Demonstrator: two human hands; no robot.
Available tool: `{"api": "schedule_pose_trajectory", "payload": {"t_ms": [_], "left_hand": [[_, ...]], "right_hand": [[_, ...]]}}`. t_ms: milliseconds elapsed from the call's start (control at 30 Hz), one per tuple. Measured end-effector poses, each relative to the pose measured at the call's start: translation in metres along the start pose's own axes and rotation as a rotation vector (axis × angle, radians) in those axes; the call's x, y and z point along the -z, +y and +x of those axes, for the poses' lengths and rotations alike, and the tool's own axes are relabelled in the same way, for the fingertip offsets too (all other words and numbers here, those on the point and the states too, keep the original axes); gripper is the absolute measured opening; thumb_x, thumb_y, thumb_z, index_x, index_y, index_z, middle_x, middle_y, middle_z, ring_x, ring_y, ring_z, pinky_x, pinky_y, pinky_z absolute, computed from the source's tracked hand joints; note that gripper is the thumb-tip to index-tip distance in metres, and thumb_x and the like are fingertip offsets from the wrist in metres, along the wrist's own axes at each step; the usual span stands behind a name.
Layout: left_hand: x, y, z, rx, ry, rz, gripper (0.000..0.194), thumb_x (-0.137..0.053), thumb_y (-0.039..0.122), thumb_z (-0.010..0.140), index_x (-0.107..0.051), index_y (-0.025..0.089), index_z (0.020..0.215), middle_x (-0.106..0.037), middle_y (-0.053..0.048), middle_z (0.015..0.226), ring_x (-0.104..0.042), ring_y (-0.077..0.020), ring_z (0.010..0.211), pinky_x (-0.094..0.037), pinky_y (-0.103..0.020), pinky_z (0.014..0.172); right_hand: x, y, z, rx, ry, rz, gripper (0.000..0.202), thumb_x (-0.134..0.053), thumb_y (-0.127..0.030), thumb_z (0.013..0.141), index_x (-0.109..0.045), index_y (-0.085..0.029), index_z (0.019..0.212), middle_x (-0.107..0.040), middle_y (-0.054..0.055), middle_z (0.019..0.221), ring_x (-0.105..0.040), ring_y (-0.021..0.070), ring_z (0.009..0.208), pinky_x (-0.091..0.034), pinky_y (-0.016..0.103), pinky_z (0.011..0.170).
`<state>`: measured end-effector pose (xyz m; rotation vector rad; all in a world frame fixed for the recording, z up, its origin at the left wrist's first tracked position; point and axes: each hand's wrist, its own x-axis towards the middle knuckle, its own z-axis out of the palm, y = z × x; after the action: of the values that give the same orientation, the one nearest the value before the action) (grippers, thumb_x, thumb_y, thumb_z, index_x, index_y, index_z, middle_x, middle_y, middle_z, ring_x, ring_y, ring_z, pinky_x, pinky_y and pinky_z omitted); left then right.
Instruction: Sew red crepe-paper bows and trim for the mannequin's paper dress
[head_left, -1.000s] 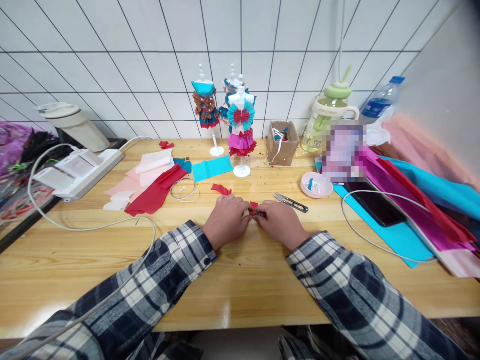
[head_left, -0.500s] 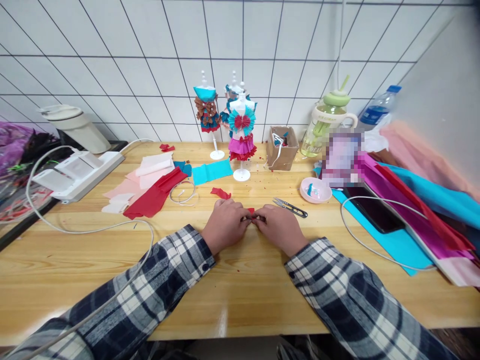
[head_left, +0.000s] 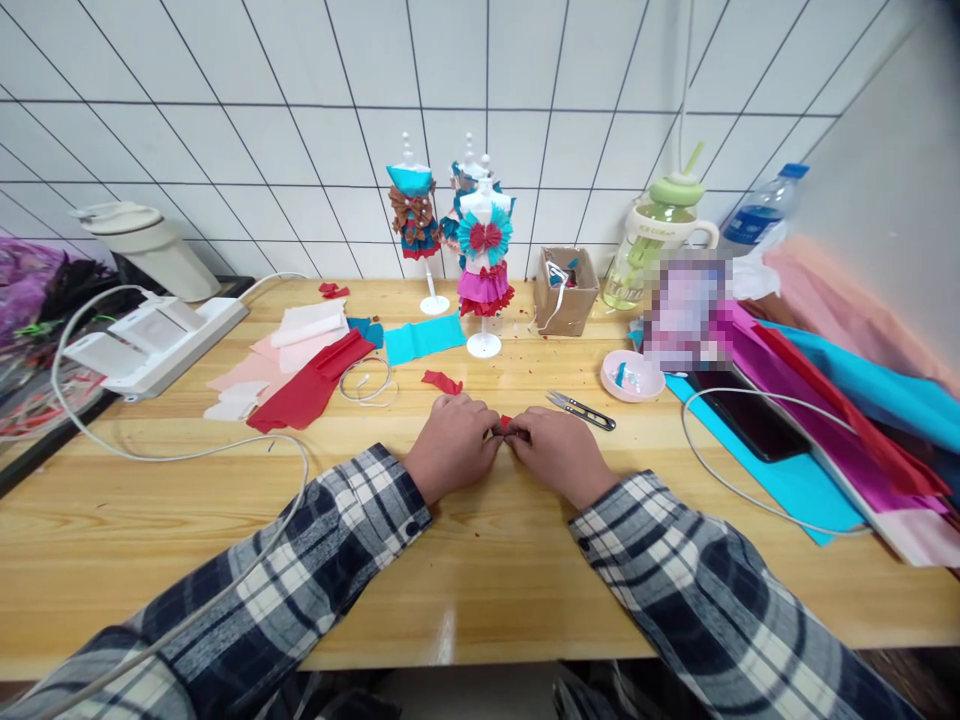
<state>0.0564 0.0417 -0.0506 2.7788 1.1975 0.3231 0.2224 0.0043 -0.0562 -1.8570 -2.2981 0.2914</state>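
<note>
Between my fingertips, low over the wooden table [head_left: 420,560], is a small piece of red crepe paper [head_left: 507,422], mostly hidden by the fingers. My left hand [head_left: 455,445] pinches it from one side and my right hand [head_left: 559,455] from the other, the fingertips nearly meeting. Just beyond the left hand lies another red scrap [head_left: 442,382]. Black thread snips [head_left: 581,410] rest beyond the right hand. Farther back stand small white mannequins dressed in ruffled paper, the front one [head_left: 485,240] with a turquoise and red bow and a magenta skirt.
Red [head_left: 315,380], pink and turquoise [head_left: 425,340] sheets lie left of centre. A pink bowl [head_left: 632,377], a small cardboard box [head_left: 567,292], a green-lidded bottle [head_left: 660,240] and a phone [head_left: 754,420] are to the right. A white cable [head_left: 300,480] crosses my left sleeve near a power strip [head_left: 161,345].
The view has shifted very slightly. Both hands keep their pinch on the red crepe paper, with hardly any movement of the fingers.
</note>
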Motion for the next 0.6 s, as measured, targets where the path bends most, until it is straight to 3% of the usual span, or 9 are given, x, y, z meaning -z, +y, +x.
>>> {"api": "schedule_pose_trajectory", "payload": {"t_ms": [100,600], "left_hand": [[0.0019,0.0002,0.0003,-0.028,0.0,0.013,0.017,-0.054,0.028,0.085,-0.067,0.02,0.092,-0.067,-0.006,0.085,-0.056,-0.0235,0.086,-0.036,-0.039,0.078],[-0.0017,-0.0017,-0.0008,-0.022,-0.005,0.018,0.018,-0.05,0.026,0.086,-0.067,0.019,0.085,-0.063,-0.007,0.082,-0.054,-0.0228,0.083,-0.036,-0.038,0.076]], "right_hand": [[0.0004,0.0,0.0006,0.006,-0.01,-0.005,0.021,-0.048,-0.031,0.09,-0.068,-0.025,0.093,-0.068,0.002,0.09,-0.061,0.0161,0.087,-0.036,0.027,0.067],[-0.0014,-0.0001,0.0008,-0.007,0.02,0.004,0.019,-0.05,-0.033,0.09,-0.067,-0.024,0.089,-0.068,0.001,0.088,-0.061,0.0162,0.084,-0.036,0.027,0.065]]}}
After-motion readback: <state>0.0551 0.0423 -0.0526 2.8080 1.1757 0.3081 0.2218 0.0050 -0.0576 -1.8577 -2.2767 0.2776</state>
